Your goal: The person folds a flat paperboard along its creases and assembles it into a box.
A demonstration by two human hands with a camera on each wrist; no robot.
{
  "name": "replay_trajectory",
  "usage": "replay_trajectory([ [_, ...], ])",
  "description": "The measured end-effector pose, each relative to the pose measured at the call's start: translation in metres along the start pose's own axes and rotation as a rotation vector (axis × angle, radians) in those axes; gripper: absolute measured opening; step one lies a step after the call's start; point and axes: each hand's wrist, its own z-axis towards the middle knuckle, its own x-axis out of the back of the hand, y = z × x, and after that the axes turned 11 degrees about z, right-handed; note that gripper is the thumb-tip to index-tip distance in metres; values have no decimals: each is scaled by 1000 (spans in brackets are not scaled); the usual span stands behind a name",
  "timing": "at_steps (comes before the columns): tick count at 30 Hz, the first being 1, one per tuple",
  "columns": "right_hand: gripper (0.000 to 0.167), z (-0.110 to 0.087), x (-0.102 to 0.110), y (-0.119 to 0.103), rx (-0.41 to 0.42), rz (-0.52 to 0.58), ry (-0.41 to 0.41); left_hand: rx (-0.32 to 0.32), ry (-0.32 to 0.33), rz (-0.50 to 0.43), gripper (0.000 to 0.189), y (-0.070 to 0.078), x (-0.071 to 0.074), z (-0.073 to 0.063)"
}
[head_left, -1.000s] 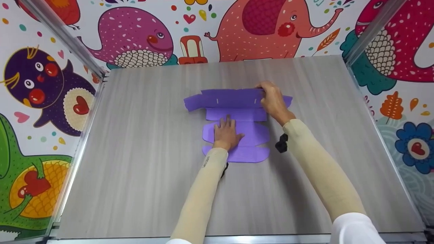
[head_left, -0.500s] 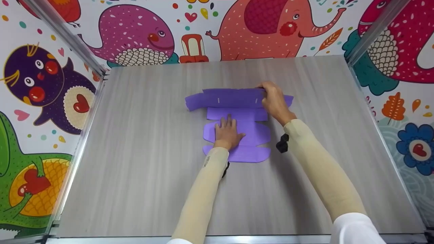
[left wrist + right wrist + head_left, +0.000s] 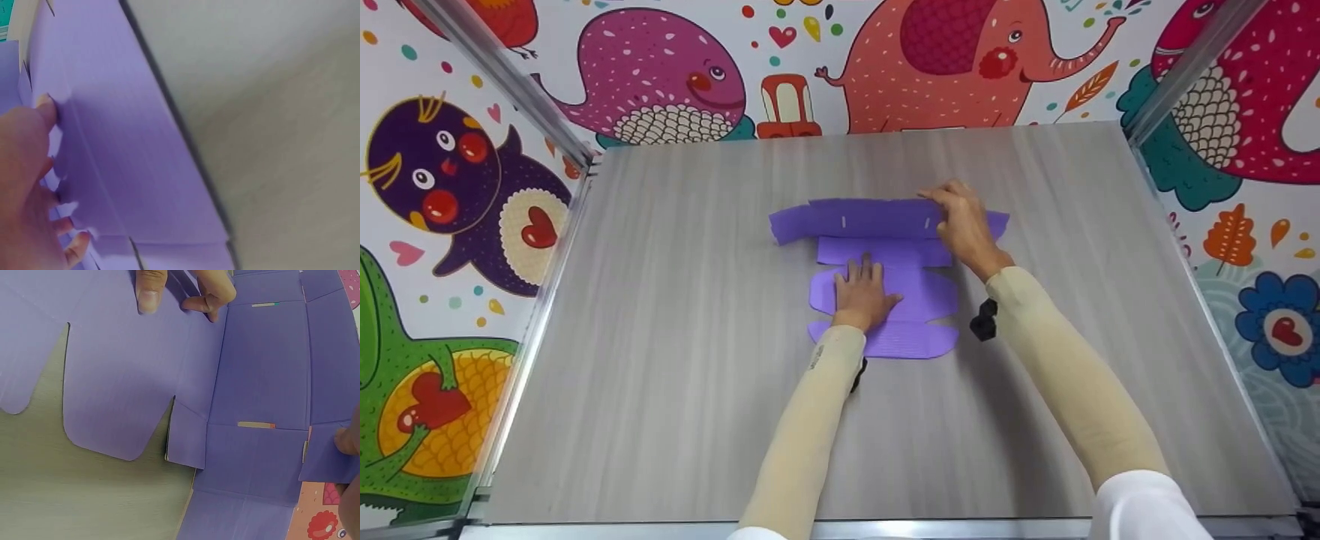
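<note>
A flattened purple cardboard box [image 3: 919, 341] lies on the table, its far slotted panel [image 3: 885, 219] folded upward. My left hand [image 3: 861, 297] presses the middle panel with fingers spread; the left wrist view shows the same hand [image 3: 25, 185] against the creased cardboard [image 3: 129, 152]. At the right end of the raised panel, my right hand [image 3: 966, 225] pinches the upper edge. In the right wrist view its thumb [image 3: 346, 440] lies on a small flap [image 3: 326, 458], and the rest of that hand is mostly cut off. Two narrow slots show in the panel.
The wood-grain table [image 3: 675, 337] extends around the cardboard. Metal frame posts [image 3: 1192, 75] stand at its back corners, and a metal rail [image 3: 960, 528] runs along the front. Cartoon-printed walls [image 3: 795, 45] enclose the back and sides.
My right index finger has stretched out leftward over the top edge of the raised panel, which sits slightly lower. My left hand stays in place on the middle panel.
</note>
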Motion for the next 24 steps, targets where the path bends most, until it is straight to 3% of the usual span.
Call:
replay_trajectory([
  [12, 57, -2, 4, -4, 41, -228, -131, 7, 5, 8, 74, 2, 0, 1],
  [17, 57, -3, 1, -2, 92, -260, -146, 9, 31, 4, 72, 0, 1, -2],
  [24, 54, -7, -2, -1, 101, -280, -154, 5, 38, -1, 71, 1, 1, -3],
])
